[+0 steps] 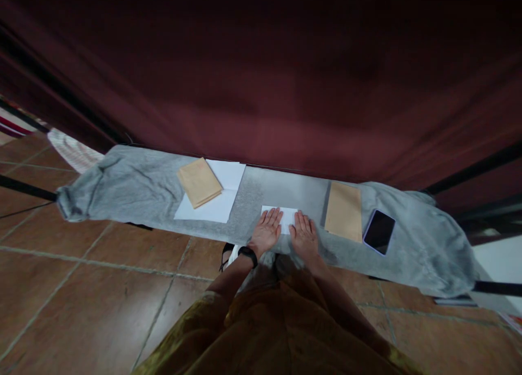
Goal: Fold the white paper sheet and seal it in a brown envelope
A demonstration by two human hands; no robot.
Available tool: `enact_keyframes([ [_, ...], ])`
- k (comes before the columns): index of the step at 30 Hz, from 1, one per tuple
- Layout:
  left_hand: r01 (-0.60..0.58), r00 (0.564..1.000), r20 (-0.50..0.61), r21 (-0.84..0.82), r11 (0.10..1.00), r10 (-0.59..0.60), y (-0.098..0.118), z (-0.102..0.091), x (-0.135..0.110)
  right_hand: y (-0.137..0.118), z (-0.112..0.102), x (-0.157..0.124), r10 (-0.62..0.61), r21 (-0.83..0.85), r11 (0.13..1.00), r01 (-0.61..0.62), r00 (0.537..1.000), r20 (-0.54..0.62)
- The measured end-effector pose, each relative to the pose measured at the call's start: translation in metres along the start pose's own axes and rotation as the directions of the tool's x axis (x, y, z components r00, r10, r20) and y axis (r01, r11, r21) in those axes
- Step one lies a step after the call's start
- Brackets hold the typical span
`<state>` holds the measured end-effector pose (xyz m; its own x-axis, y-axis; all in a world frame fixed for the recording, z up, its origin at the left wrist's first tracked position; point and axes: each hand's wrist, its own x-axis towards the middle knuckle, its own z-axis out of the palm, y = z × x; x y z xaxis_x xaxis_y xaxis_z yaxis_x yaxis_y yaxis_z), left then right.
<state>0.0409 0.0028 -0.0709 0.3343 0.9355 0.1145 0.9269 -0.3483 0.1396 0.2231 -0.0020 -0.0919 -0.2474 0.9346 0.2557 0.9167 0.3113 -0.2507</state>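
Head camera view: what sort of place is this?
Probably a room indoors, perhaps in a home, though I can't be sure: there's a tiled floor, a grey cloth draped over a long narrow surface, and what looks like a dark red curtain.

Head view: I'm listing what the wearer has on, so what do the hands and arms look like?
The left hand and right hand wear no gloves. A black band, perhaps a watch, circles the left wrist; the right wrist shows none. The forearms are bare, with mustard-brown sleeves further up, where the left one looks mottled with yellow.
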Motion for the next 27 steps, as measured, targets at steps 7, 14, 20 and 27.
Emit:
enact_keyframes([
  [7,0.009,1.000,-0.001,-0.010,1.000,-0.009,-0.001,0.000,-0.001,0.003,-0.004,-0.004,0.024,-0.040,0.999,-0.024,1.000,0.001],
  [14,0.018,1.000,-0.013,-0.039,0.999,-0.019,-0.006,0.003,-0.002,0.008,-0.007,-0.003,0.072,0.017,0.997,-0.072,0.997,0.000],
  [20,0.048,0.999,-0.005,-0.033,0.998,-0.048,0.004,0.005,0.002,-0.017,-0.003,0.006,-0.037,0.201,0.979,0.034,0.999,0.009],
  [27,0.042,0.998,0.052,-0.056,0.998,-0.039,0.021,0.012,0.009,-0.047,0.003,0.031,-0.014,0.284,0.959,-0.011,0.996,0.087],
])
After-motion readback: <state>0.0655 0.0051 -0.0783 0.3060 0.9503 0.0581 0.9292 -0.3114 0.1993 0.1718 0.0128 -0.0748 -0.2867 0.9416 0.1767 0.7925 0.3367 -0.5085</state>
